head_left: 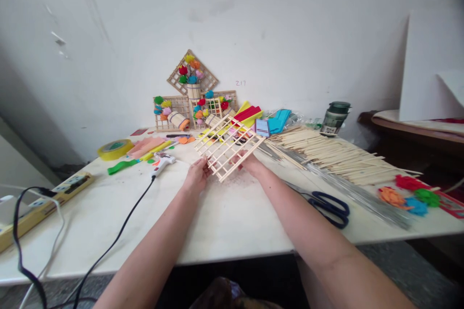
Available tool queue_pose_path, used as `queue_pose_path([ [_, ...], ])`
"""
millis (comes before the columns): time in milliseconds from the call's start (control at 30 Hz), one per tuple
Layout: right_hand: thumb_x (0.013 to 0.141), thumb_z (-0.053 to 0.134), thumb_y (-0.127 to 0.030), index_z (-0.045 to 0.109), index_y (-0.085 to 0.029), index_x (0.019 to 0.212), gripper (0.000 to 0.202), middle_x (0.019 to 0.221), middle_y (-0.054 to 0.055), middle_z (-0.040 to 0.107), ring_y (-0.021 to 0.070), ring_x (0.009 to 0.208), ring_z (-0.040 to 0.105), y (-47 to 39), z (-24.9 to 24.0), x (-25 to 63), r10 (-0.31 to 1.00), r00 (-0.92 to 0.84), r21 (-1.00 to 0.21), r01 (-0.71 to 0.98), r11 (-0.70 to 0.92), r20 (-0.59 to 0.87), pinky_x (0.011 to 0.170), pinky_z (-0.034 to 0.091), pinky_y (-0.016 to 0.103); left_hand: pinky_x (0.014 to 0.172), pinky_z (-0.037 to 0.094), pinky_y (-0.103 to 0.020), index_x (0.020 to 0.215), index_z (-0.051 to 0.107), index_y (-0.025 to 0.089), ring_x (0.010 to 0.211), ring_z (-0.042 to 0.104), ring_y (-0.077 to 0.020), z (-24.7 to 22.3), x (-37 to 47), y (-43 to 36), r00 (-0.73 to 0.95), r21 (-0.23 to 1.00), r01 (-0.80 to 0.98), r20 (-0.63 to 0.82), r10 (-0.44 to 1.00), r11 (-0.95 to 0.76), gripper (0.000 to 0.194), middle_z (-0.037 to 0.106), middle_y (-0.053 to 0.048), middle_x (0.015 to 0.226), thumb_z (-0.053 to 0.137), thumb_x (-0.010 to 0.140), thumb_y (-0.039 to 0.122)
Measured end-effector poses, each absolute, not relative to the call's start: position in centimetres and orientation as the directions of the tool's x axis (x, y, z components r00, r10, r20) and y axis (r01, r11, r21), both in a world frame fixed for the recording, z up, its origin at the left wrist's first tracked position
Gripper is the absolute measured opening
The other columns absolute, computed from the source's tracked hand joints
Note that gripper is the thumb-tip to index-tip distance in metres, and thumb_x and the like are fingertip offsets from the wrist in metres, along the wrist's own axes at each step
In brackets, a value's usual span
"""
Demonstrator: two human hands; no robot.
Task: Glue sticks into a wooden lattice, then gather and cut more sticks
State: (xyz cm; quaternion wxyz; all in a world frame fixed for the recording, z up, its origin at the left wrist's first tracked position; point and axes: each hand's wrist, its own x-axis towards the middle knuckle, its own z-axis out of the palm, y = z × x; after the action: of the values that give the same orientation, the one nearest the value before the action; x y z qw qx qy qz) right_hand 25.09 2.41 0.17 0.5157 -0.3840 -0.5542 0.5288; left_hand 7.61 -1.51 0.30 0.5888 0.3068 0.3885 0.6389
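Between my two hands, a lattice of thin wooden sticks (227, 147) is held up at a tilt over the table. My left hand (198, 174) grips its lower left edge, fingers closed on the sticks. At the right side, my right hand (243, 160) holds it from behind, its fingers partly seen through the gaps. A white hot glue gun (163, 165) lies left of my left hand. Dark-handled scissors (329, 207) rest on the table under my right forearm. Finished lattices with paper flowers (192, 75) lean against the wall behind.
A long row of wooden sticks (326, 152) and grey wires (362, 198) covers the right side. Yellow tape (115, 148) and a power strip (68, 186) are at left; the glue gun's black cable crosses the table. A dark jar (335, 118) stands at the back right, crepe paper (280, 120) nearby.
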Motion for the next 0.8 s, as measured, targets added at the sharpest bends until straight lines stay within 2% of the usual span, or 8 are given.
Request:
queue_pose_path([
  [100, 0.058, 0.061, -0.014, 0.055, -0.016, 0.051, 0.010, 0.051, 0.001, 0.059, 0.0083, 0.042, 0.047, 2.9, 0.3, 25.6, 0.987, -0.115, -0.986, -0.137, 0.095, 0.111, 0.036, 0.034, 0.019, 0.057, 0.053, -0.023, 0.075, 0.058, 0.012, 0.057, 0.062, -0.0108, 0.4, 7.6, -1.5, -0.130, 0.854, -0.519, -0.064, 0.989, -0.013, 0.012, 0.064, -0.004, 0.068, 0.051, 0.081, 0.018],
  [233, 0.062, 0.064, -0.023, 0.057, -0.018, 0.066, 0.010, 0.064, 0.001, 0.064, 0.0106, 0.050, 0.054, 4.0, 0.9, 26.8, 0.991, 0.041, -0.914, -0.385, 0.132, 0.126, 0.041, 0.039, 0.020, 0.057, 0.054, -0.023, 0.078, 0.058, 0.012, 0.058, 0.062, -0.0103, 0.5, 7.6, -1.6, -0.122, 0.855, -0.518, -0.067, 0.990, -0.005, 0.013, 0.064, -0.004, 0.069, 0.047, 0.083, 0.016],
  [333, 0.061, 0.066, -0.021, 0.057, -0.021, 0.080, 0.021, 0.076, 0.000, 0.066, 0.0130, 0.067, 0.061, 4.2, 1.2, 27.4, 0.984, 0.030, -0.831, -0.532, 0.164, 0.175, 0.047, 0.043, 0.019, 0.056, 0.054, -0.023, 0.078, 0.057, 0.012, 0.057, 0.062, -0.0107, 0.5, 7.5, -1.6, -0.126, 0.857, -0.515, -0.078, 0.989, 0.002, 0.011, 0.064, -0.004, 0.069, 0.048, 0.083, 0.015],
  [433, 0.060, 0.067, -0.019, 0.056, -0.022, 0.086, 0.028, 0.086, -0.001, 0.066, 0.0129, 0.080, 0.062, 3.9, 1.4, 27.4, 0.976, -0.029, -0.773, -0.616, 0.153, 0.216, 0.051, 0.045, 0.018, 0.058, 0.054, -0.025, 0.078, 0.057, 0.012, 0.060, 0.063, -0.0118, 0.3, 7.5, -1.4, -0.127, 0.860, -0.511, -0.080, 0.989, 0.004, 0.010, 0.064, -0.004, 0.071, 0.049, 0.082, 0.015],
  [533, 0.061, 0.066, -0.019, 0.055, -0.022, 0.085, 0.026, 0.085, -0.002, 0.066, 0.0116, 0.076, 0.061, 3.2, 1.8, 27.1, 0.976, -0.051, -0.777, -0.615, 0.136, 0.211, 0.049, 0.043, 0.017, 0.059, 0.054, -0.026, 0.079, 0.057, 0.012, 0.061, 0.064, -0.0126, 0.2, 7.4, -1.3, -0.135, 0.861, -0.508, -0.090, 0.987, 0.009, 0.007, 0.065, -0.004, 0.074, 0.050, 0.081, 0.014],
  [633, 0.062, 0.064, -0.019, 0.054, -0.022, 0.081, 0.022, 0.074, -0.003, 0.063, 0.0095, 0.065, 0.058, 2.7, 2.3, 27.0, 0.979, -0.065, -0.790, -0.602, 0.114, 0.191, 0.046, 0.041, 0.017, 0.057, 0.054, -0.025, 0.079, 0.057, 0.013, 0.060, 0.064, -0.0125, 0.2, 7.3, -1.3, -0.130, 0.864, -0.503, -0.092, 0.987, 0.014, 0.006, 0.065, -0.004, 0.075, 0.051, 0.080, 0.014],
  [800, 0.062, 0.065, -0.020, 0.053, -0.022, 0.077, 0.019, 0.067, -0.004, 0.058, 0.0082, 0.055, 0.052, 2.5, 2.3, 27.0, 0.981, -0.073, -0.805, -0.583, 0.105, 0.181, 0.045, 0.038, 0.018, 0.056, 0.053, -0.024, 0.079, 0.057, 0.013, 0.057, 0.063, -0.0121, 0.1, 7.3, -1.3, -0.119, 0.873, -0.486, -0.099, 0.988, 0.029, 0.007, 0.064, -0.004, 0.069, 0.051, 0.080, 0.014],
])
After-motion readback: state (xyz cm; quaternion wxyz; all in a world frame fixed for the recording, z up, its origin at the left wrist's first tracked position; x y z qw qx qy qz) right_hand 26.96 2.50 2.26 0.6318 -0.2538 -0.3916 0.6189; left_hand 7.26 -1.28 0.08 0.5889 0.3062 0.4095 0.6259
